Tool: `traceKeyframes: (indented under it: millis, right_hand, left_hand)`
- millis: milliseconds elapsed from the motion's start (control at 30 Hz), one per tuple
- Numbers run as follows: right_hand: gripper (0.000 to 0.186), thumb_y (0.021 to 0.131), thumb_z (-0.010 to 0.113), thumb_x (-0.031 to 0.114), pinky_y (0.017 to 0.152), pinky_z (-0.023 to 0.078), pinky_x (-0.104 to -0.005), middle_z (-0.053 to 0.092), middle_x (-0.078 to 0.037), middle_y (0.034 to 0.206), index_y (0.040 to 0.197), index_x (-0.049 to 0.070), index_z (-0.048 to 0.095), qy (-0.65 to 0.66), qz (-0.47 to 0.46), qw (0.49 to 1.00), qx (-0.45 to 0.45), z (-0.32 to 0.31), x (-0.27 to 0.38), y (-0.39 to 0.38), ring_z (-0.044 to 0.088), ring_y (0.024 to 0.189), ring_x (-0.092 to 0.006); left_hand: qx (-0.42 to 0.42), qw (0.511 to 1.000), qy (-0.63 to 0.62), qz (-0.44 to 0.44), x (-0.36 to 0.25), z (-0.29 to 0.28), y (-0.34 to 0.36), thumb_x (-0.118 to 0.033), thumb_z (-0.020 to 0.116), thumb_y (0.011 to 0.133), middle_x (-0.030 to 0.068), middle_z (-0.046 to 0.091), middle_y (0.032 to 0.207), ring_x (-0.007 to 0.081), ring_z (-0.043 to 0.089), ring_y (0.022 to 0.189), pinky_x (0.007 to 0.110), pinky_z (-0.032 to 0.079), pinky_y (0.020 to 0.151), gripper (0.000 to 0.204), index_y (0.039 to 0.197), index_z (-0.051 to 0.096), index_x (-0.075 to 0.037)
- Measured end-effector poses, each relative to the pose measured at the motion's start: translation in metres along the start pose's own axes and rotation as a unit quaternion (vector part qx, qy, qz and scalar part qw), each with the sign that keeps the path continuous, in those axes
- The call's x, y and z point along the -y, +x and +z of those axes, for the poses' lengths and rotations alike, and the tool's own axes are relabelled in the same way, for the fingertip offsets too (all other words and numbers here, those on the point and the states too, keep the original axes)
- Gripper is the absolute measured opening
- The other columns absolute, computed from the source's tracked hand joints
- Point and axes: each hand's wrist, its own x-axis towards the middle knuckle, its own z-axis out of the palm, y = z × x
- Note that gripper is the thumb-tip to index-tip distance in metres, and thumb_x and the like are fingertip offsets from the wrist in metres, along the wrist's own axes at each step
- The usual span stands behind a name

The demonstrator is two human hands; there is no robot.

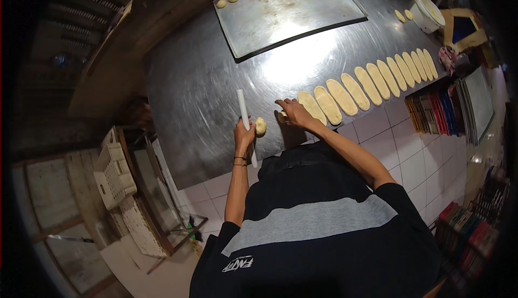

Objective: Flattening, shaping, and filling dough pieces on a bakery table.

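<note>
My left hand [244, 131] is closed round a white rolling pin [243, 109] at the left of the steel table. Just right of it sits a rounded lump of pale dough [260, 126]. My right hand [292, 113] has its fingers apart over a small dough piece [281, 116], which it partly hides; whether it touches the piece I cannot tell. A row of several long, flat dough ovals [341, 97] runs from beside my right hand to the table's right end.
A metal tray [286, 22] with several small dough pieces lies at the back of the steel table [183, 82]. A white bucket [429, 17] and two small ovals [400, 16] sit back right. Stacked crates [426, 112] are below right; a pale crate [115, 176] stands left.
</note>
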Motion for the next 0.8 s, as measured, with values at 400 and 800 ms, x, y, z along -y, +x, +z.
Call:
traceKeyframes:
  millis: [400, 800]
  right_hand:
    - [0.069, 0.088, 0.07, 0.006, 0.073, 0.055, -0.0393, 0.065, -0.014, 0.108, 0.153, 0.008, 0.048, 0.177, -0.079, 0.974, -0.116, -0.033, 0.05, 0.026, 0.064, 0.087, -0.0249]
    - [0.091, 0.088, 0.072, 0.013, 0.113, 0.037, -0.0653, 0.048, -0.022, 0.157, 0.168, 0.014, 0.026, -0.205, -0.109, 0.965, -0.124, -0.004, 0.059, 0.046, 0.038, 0.152, -0.0418]
  left_hand:
    - [-0.045, 0.996, -0.043, 0.056, -0.026, -0.009, 0.01, -0.015, 0.086, 0.083, 0.0131, 0.078, 0.094, 0.0225, 0.077, 0.088, 0.038, 0.06, 0.077, 0.035, 0.113, 0.074, -0.002]
    - [-0.031, 0.965, 0.223, 0.138, -0.034, -0.024, 0.01, -0.006, 0.069, 0.095, 0.0226, 0.055, 0.132, 0.0467, 0.063, 0.113, 0.053, 0.053, 0.095, 0.049, 0.141, 0.054, 0.001]
